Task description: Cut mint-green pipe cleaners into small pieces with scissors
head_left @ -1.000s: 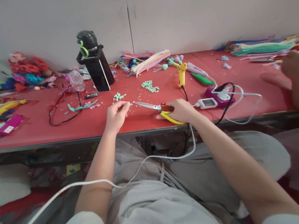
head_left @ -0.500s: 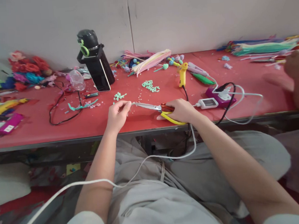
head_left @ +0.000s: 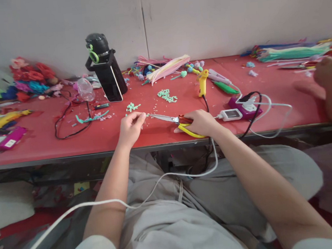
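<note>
My right hand [head_left: 202,122] grips the yellow and red handles of a pair of scissors [head_left: 168,119], whose steel blades point left along the red table [head_left: 161,134]. My left hand [head_left: 130,127] is pinched shut on a tiny light-green piece right at the blade tips. Two small heaps of cut green bits [head_left: 167,95] lie just behind the hands.
A black bottle with a phone leaning on it [head_left: 107,73] stands at the back. A yellow glue gun [head_left: 202,82], white charger [head_left: 231,114], purple power strip [head_left: 247,105] and cables lie to the right. Pipe cleaners [head_left: 168,68] and felt flowers [head_left: 30,80] line the back. Another person's hand [head_left: 329,87] is at the right edge.
My left hand has brought the pinched green piece a little right, up to the scissor tips. The scissors and right hand have barely moved.
</note>
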Tool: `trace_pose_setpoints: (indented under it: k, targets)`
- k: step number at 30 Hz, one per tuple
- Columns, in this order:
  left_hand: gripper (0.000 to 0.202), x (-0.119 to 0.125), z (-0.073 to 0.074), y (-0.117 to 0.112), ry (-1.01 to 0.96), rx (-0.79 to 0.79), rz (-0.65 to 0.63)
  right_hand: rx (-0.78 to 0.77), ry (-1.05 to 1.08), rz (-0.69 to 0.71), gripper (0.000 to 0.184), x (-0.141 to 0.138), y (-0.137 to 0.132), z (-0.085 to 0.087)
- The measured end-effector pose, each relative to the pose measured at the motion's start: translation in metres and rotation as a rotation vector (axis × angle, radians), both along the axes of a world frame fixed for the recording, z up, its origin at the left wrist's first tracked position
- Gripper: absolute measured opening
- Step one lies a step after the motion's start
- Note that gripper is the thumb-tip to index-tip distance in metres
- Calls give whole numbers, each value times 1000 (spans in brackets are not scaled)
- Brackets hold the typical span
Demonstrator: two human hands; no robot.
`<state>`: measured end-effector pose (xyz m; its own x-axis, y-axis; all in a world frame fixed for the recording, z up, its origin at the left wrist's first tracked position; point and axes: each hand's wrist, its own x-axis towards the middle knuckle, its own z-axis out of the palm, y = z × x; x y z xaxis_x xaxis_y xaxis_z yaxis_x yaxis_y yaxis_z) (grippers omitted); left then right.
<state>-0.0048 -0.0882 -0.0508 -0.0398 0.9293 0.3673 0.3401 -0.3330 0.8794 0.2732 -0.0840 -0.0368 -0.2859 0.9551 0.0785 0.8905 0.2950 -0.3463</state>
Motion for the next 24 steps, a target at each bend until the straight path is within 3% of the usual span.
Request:
trace_pose_setpoints:
  k: [24]
  targets:
    - [29, 2, 1, 1, -43, -27, -8, 9, -9, -1, 71, 0, -2, -2]
